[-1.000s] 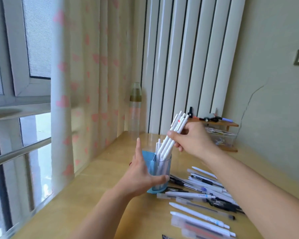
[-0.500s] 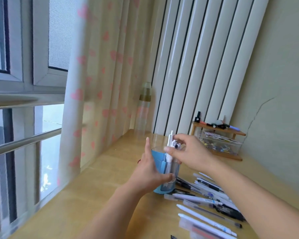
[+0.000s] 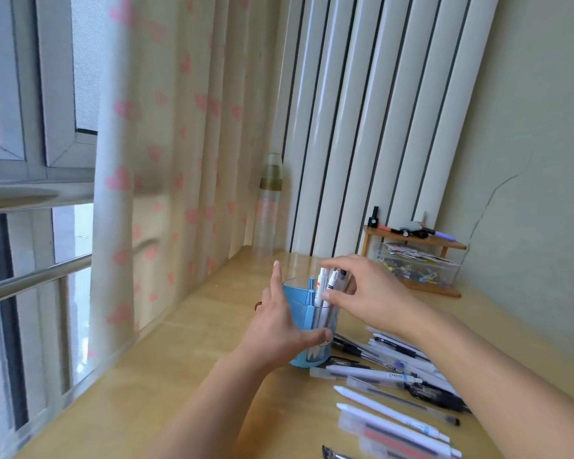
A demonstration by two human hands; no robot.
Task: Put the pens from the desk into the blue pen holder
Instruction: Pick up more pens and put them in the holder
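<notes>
Near the middle of the frame, slightly low, a translucent blue plastic pen holder (image 3: 299,303) stands upright on the pale wooden desk (image 3: 186,376), with a bundle of white-barrelled pens (image 3: 327,286) standing inside it, their tops poking above the rim. The left hand (image 3: 279,329) wraps the holder from the left side, thumb pressed across its lower front and the forefinger pointing up along its far wall. The right hand (image 3: 368,293) reaches in from the right of the frame and hovers at the pen tops, thumb and fingers arched around them; whether the fingers actually pinch the pens or only touch them cannot be told, as the hand is slightly blurred. To the lower right of the holder, a spread of loose pens (image 3: 395,392), white, clear and black, lies flat on the desk, some overlapping. In the right middle of the frame a small wooden shelf (image 3: 421,241) sits against the wall with small dark items on top and a clear plastic box (image 3: 418,270) of mixed bits beneath. A tall clear bottle (image 3: 268,210) stands in the corner beside a cream curtain with pink hearts (image 3: 166,160), and white vertical slats (image 3: 362,111) fill the upper centre.
</notes>
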